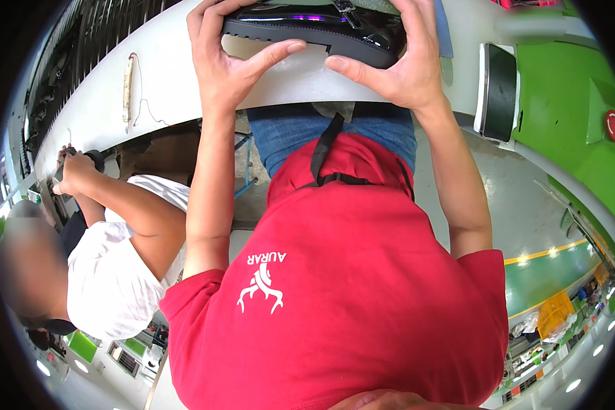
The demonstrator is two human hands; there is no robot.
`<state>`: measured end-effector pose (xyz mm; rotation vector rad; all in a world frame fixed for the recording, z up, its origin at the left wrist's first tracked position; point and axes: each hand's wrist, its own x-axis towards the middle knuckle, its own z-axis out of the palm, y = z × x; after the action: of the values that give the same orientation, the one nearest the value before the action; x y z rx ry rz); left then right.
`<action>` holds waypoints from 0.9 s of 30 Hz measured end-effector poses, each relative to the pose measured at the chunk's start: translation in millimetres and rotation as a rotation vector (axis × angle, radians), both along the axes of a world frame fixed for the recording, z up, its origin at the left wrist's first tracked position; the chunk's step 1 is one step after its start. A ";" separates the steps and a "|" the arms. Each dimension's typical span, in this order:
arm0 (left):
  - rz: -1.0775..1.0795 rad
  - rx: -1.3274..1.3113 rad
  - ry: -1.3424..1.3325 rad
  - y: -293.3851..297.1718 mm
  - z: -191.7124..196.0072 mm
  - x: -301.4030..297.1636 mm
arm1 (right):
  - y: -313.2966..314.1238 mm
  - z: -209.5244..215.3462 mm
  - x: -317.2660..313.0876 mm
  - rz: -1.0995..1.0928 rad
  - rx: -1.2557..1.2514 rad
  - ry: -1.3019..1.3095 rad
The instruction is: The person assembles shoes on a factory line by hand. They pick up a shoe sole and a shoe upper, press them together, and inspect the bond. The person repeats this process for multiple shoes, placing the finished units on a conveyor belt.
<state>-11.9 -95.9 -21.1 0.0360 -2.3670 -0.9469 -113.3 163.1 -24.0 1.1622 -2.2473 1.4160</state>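
A glossy black shoe (pixel 301 26) with a buckled strap and a thick ridged sole is at the top edge of the view, on its side or tilted, with its upper part cut off by the frame. My left hand (pixel 229 65) grips its left end, fingers over the upper and the thumb stretched out below the sole. Around the right end is my right hand (pixel 406 65), its thumb along the heel side of the sole. Both hands hold the shoe over the white worktable (pixel 164 75).
A thin stick-like piece with a cord (pixel 128 89) lies on the table's left. To the right are a black pad in a white frame (pixel 497 92) and a green machine housing (pixel 553 96) with a red push button (pixel 614 126). A co-worker (pixel 116 273) sits at left, holding something dark.
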 end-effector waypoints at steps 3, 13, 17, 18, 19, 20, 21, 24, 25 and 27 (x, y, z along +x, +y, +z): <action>-0.003 0.039 0.003 2.2 0.0 1.8 | 0.7 -0.7 0.7 0.002 -0.006 0.020; -0.037 -0.017 0.071 0.9 -0.4 12.8 | -0.6 3.1 8.8 -0.003 -0.010 0.094; -0.038 0.042 0.064 -1.2 -3.7 13.2 | -3.4 6.8 10.0 0.000 -0.064 0.110; -0.065 0.095 0.036 -3.8 -2.7 13.9 | -4.2 6.3 10.4 0.011 -0.040 0.111; -0.092 0.147 0.007 -7.0 -0.9 14.8 | -3.6 3.0 11.0 0.023 -0.016 0.113; -0.118 0.200 -0.020 -10.6 0.3 16.2 | -3.6 0.4 12.0 0.035 0.008 0.114; -0.140 0.237 -0.031 -16.3 -2.1 18.9 | -5.5 -0.3 13.1 0.037 -0.011 0.121; -0.182 0.286 -0.053 -28.4 -6.3 27.1 | -4.5 -0.2 17.0 0.010 -0.006 0.158; -0.181 0.261 -0.057 -27.6 -2.6 27.5 | -5.3 -1.3 16.5 0.001 -0.006 0.168; -0.178 0.246 -0.060 -24.9 3.8 25.0 | -6.0 -5.3 13.7 0.013 -0.030 0.169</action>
<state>13.1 -120.8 -17.3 -0.0525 -2.3230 -1.3363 -99.6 157.2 -29.2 1.2395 -2.1000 1.3000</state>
